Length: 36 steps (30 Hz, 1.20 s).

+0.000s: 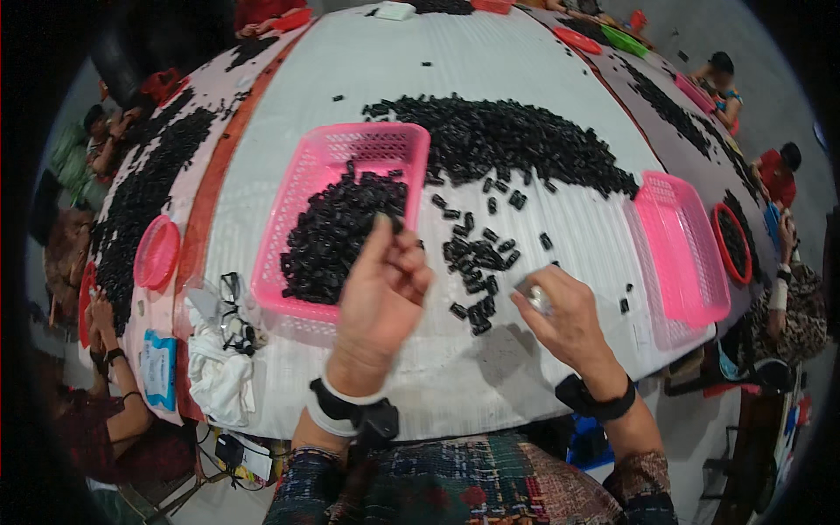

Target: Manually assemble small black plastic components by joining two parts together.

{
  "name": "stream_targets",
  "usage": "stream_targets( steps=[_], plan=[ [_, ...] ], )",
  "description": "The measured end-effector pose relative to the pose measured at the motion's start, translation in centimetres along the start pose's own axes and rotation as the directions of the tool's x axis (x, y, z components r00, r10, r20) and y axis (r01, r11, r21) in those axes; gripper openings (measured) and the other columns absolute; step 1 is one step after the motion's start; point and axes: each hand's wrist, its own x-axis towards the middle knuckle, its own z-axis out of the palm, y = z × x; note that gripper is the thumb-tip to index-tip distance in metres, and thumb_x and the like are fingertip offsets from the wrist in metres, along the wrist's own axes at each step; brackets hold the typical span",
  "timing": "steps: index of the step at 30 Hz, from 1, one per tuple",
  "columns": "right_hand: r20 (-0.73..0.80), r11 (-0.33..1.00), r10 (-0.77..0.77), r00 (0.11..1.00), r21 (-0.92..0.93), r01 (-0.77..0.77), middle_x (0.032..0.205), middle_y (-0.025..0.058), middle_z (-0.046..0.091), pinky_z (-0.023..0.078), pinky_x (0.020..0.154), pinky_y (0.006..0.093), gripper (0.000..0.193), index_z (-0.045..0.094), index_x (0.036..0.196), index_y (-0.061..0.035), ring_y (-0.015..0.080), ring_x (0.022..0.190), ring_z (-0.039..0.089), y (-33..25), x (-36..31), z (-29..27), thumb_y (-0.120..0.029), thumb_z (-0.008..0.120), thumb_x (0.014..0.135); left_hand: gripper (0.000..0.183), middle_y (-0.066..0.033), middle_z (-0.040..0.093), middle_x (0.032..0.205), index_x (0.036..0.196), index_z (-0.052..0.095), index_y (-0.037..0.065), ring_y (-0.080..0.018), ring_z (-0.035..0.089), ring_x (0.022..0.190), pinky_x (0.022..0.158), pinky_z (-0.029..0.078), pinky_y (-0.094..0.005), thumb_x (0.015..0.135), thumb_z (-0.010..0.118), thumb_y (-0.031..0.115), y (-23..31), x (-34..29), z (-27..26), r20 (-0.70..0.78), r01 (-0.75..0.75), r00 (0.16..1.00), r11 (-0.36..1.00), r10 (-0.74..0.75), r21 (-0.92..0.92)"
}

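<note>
My left hand [385, 284] is over the right side of a pink perforated basket [296, 175]. Its fingers are curled, and a small black piece shows at the thumb and fingertips, slightly blurred. A heap of small black plastic pieces [328, 241] partly fills the basket. To the right, my right hand [564, 319] is closed around a shiny silvery object [538, 300]. Most of that object is hidden by the fingers, so its kind cannot be made out. Loose black pieces [477, 262] lie on the white cloth between my hands.
A long black pile [516, 140] stretches beyond my hands. At right stands another pink basket [678, 249]. Glasses [232, 311], a white cloth bundle [219, 376] and a blue packet [160, 369] lie at left. Several people sit around the table with their own piles and trays.
</note>
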Motion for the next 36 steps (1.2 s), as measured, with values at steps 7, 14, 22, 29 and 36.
stream_targets(
  steps=[7,14,22,29,36],
  plan=[
    [0.315,0.993,0.058,0.947,-0.114,-0.023,0.077,0.0082,0.055,0.047,0.057,0.0355,0.025,0.057,0.088,-0.0054,0.0267,0.068,0.058,-0.4,-0.6,2.2,-0.01,0.067,0.066,0.032,-0.0005,0.055,0.085,0.105,0.05,0.001,-0.009,0.047,0.067,0.054,0.038,-0.0204,0.091,0.046,0.029,2.9,0.2,-0.3,0.011,-0.002,1.0,0.971,0.005,-0.239],
    [0.444,0.969,0.068,0.894,-0.243,0.047,0.076,0.0082,0.054,0.047,0.056,0.0363,0.023,0.058,0.085,-0.0069,0.0265,0.065,0.058,-0.7,-1.8,4.3,-0.013,0.069,0.065,0.021,0.0005,0.054,0.08,0.095,0.054,0.008,-0.0101,0.045,0.065,0.055,0.04,-0.0225,0.089,0.049,0.028,2.0,-0.2,-0.9,0.114,0.07,0.992,0.981,-0.05,-0.182],
    [0.468,0.967,0.092,0.879,-0.254,0.034,0.073,0.0119,0.055,0.047,0.054,0.038,0.022,0.056,0.077,-0.0024,0.0297,0.066,0.059,-0.3,-1.3,4.6,-0.009,0.068,0.061,0.016,0.001,0.05,0.075,0.094,0.054,0.008,-0.0102,0.044,0.062,0.053,0.036,-0.0238,0.089,0.05,0.023,1.2,-0.1,0.0,0.135,0.147,0.983,0.978,-0.128,-0.145],
    [0.277,0.931,0.197,0.941,0.248,-0.268,0.071,0.0065,0.059,0.043,0.06,0.0254,0.017,0.059,0.081,0.0009,0.0146,0.063,0.055,-3.0,2.5,-1.0,-0.01,0.064,0.069,0.014,0.0003,0.05,0.076,0.094,0.052,0.006,-0.009,0.047,0.065,0.055,0.042,-0.0238,0.088,0.051,0.019,-0.5,-0.4,0.4,0.073,0.15,0.985,0.981,-0.159,0.119],
    [0.283,0.793,0.244,0.928,0.492,-0.359,0.072,0.0064,0.06,0.045,0.061,0.0239,0.018,0.058,0.084,0.0022,0.0086,0.068,0.056,-4.7,2.7,-3.2,-0.011,0.064,0.074,0.021,-0.0077,0.058,0.094,0.103,0.051,0.003,-0.0167,0.058,0.084,0.064,0.049,-0.0287,0.084,0.056,0.011,-2.9,-1.8,0.9,0.233,0.231,0.917,0.908,-0.323,0.35]
  ],
)
